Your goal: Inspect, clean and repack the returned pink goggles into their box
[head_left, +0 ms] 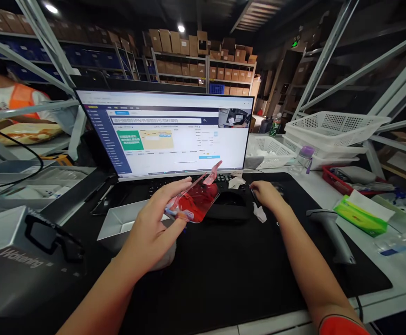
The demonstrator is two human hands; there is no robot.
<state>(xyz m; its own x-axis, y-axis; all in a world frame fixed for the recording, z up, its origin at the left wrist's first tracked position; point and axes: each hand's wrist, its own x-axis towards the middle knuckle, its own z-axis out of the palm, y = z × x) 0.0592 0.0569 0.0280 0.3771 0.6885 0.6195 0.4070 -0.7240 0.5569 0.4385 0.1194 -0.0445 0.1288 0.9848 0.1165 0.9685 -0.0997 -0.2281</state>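
In the middle, my left hand [154, 223] pinches a glossy red, see-through flat piece [203, 200] between thumb and fingers. A pink strip [213, 174] sticks up from its upper edge. My right hand [267, 193] rests on the black mat, its fingers closed around something dark and thin that I cannot make out. Just below those fingers lies a crumpled white scrap [259, 212], and another white scrap [237, 183] is to their left. Between the hands sits a black, rounded object [230, 207]. An open silver box [122, 221] is partly hidden behind my left hand.
A monitor [175, 135] and keyboard stand ahead. At left is a grey box [3, 265] with glasses pictured on it. On the right are a barcode scanner [332, 232], a green tissue pack [360, 216] and white baskets [335, 128]. A person in an orange vest [21, 100] is far left.
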